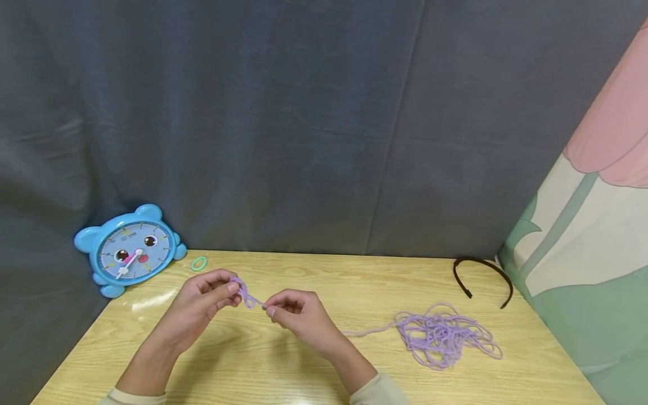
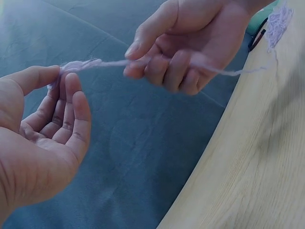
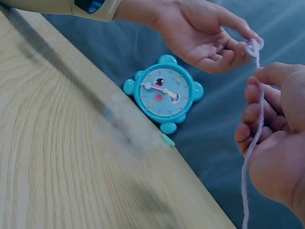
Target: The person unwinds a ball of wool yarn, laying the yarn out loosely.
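My left hand pinches a small looped piece of lilac yarn between thumb and forefinger, above the table. Just to its right, my right hand pinches the yarn strand leading out of the loops. In the left wrist view the strand runs straight between both hands, then crosses the right palm. The right wrist view shows a small loop at the left fingertips and the strand trailing down past the right palm. On the table at the right lies a loose tangled heap of the same yarn, joined by a trailing strand.
A blue bear-shaped toy clock leans against the dark curtain at the left. Near it lies a small green ring. A black headband rests at the back right of the wooden table. Patterned fabric hangs on the right.
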`<state>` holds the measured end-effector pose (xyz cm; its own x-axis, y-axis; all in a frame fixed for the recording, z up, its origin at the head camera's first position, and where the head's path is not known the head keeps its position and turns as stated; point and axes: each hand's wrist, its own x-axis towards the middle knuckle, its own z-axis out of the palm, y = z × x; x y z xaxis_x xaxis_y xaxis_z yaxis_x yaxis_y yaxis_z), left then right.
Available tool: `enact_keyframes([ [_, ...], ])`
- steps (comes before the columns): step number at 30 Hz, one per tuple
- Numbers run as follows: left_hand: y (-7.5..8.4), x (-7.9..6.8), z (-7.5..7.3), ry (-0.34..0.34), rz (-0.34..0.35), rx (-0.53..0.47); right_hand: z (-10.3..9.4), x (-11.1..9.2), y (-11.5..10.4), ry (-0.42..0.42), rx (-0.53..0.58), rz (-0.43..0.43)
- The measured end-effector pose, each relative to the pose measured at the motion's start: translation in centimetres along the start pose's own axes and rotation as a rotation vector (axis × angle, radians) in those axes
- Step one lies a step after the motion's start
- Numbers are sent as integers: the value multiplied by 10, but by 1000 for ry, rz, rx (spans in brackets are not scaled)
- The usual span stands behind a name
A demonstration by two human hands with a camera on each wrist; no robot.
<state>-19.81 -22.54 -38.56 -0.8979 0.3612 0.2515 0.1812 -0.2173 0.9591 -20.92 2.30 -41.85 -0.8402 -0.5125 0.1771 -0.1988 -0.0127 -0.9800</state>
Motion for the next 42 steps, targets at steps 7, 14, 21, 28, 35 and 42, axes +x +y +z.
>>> enact_keyframes([
  [7, 1, -1, 0, 11, -10, 24, -22, -14, -8, 24, -28, -23],
  [14, -2, -1, -2, -29, -12, 25, -44, -24, -20, 108, -29, -56],
  [21, -1, -2, -2, -36, -20, 31, -66, -32, -27, 201, -7, -85],
  [28, 2, -2, -2, -8, -30, 45, -89, -43, -29, 266, -26, -103],
  [35, 4, -3, -3, 11, -36, 48, -108, -53, -32, 373, -45, -74],
  [42, 3, -2, -5, 13, -18, 54, -126, -64, -34, 407, -25, -100],
])
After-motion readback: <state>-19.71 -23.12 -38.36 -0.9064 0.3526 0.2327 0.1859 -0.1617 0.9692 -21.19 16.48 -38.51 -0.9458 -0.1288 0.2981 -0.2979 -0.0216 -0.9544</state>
